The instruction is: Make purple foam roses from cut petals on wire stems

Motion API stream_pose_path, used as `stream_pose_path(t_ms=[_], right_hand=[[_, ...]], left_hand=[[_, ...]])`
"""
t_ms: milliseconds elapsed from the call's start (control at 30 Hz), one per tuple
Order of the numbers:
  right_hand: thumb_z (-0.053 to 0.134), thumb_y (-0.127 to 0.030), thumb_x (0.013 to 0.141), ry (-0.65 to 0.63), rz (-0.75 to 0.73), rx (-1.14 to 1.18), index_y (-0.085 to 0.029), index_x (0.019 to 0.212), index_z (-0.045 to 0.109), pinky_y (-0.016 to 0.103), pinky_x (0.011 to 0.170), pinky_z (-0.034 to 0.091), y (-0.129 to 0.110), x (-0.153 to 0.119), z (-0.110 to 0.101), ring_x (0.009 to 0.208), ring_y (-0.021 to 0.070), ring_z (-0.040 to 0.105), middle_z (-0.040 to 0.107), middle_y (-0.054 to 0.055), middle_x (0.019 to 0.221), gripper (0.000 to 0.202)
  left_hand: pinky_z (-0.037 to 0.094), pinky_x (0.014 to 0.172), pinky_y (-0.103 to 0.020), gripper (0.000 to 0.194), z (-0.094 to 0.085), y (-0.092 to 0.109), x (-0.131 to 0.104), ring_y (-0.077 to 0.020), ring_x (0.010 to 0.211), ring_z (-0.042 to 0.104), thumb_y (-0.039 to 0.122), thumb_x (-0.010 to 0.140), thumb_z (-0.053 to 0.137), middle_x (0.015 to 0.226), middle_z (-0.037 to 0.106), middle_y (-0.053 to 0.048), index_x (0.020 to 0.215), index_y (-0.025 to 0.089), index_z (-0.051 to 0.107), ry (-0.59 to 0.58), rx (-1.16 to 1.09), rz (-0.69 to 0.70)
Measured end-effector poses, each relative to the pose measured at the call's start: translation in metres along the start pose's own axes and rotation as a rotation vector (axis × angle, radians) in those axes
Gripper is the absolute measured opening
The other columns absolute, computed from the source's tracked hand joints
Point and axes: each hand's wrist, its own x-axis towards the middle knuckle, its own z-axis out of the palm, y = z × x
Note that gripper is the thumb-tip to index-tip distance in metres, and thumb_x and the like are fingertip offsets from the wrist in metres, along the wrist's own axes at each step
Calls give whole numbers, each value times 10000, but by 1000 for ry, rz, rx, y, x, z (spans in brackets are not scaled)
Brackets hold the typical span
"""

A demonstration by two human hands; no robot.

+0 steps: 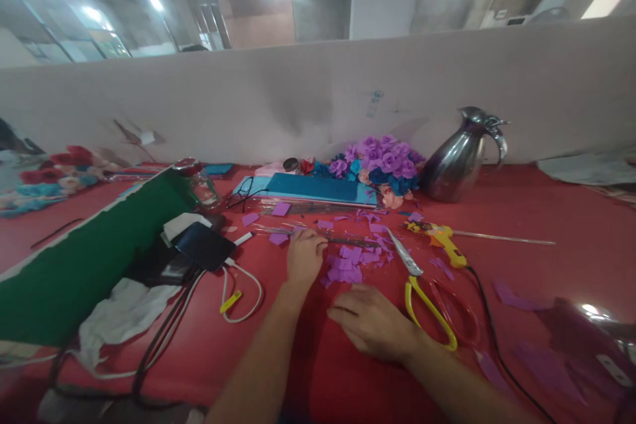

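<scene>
My left hand (305,257) is closed beside a bundle of thin dark sticks (352,242) lying on the red table. Its fingertips meet the near end of the bundle, but whether they grip a stick I cannot make out. Nearer to me, my right hand (370,319) is closed with its fingers curled together, and what they may hold is hidden. Just beyond it is a pile of small purple paper pieces (345,268). To its right lie scissors (415,278) with yellow and red handles, blades pointing away from me.
A yellow glue gun (447,245) with a cord lies right, near a steel jug (457,156). Purple paper roses (387,156) and a blue sheet (313,187) are at the back. Left are a phone (205,246), white cables, crumpled tissue (124,318) and a green board (99,252).
</scene>
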Motion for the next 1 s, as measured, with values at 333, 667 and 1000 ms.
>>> stream_pose_path(t_ms=[333,667,1000], right_hand=[[510,-137,858,-13,-2,-10,-178,977,617,319,709,388,3,0,-5,705,157,546,648,35,825,166],[517,-130,855,48,-5,-37,-183,925,608,320,631,373,8,0,-3,665,150,524,628,14,777,127],[519,-162,856,5,-17,-38,-186,894,604,306,664,387,10,2,-9,697,150,547,639,13,787,96]], left_hand=[[424,855,-371,222,16,18,31,-225,900,563,141,845,524,930,695,-57,895,208,729,-87,90,52],[387,813,-394,288,11,24,54,-241,961,532,89,869,406,975,651,-93,858,194,674,-243,386,209],[312,895,-417,240,-2,4,67,-227,965,540,90,846,446,917,690,-43,858,237,634,-184,320,349]])
